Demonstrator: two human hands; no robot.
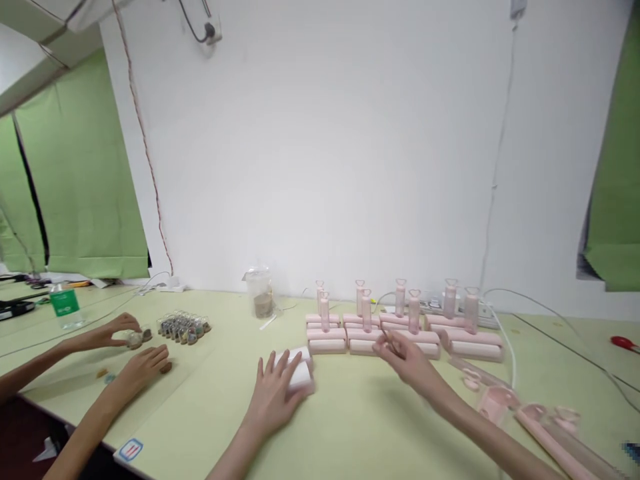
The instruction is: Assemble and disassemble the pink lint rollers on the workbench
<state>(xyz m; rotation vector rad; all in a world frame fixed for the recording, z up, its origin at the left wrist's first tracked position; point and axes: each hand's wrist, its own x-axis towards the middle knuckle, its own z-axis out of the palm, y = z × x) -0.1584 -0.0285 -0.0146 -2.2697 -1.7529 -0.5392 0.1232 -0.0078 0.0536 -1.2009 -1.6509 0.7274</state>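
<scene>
My left hand (274, 392) lies over a white, rounded block-like piece (301, 375) on the table. Its fingers spread across the top and the thumb is along the near side, gripping it. My right hand (407, 360) is pinched on a thin brownish stick-like thing (388, 339), too blurred to name exactly. That hand is just in front of a double row of pink rounded bases (327, 341), each carrying an upright translucent pink cylinder (367, 313) with a small loop on top. Loose pink parts (495, 403), smeared by motion, lie right of my right forearm.
At the left, a co-worker's hands (143, 367) handle small items beside a cluster of small metal-looking pieces (184, 327). A clear container (260, 293), a green-labelled bottle (66, 305), white cables (507, 340) and a red-handled tool (624, 343) are on the table by the wall.
</scene>
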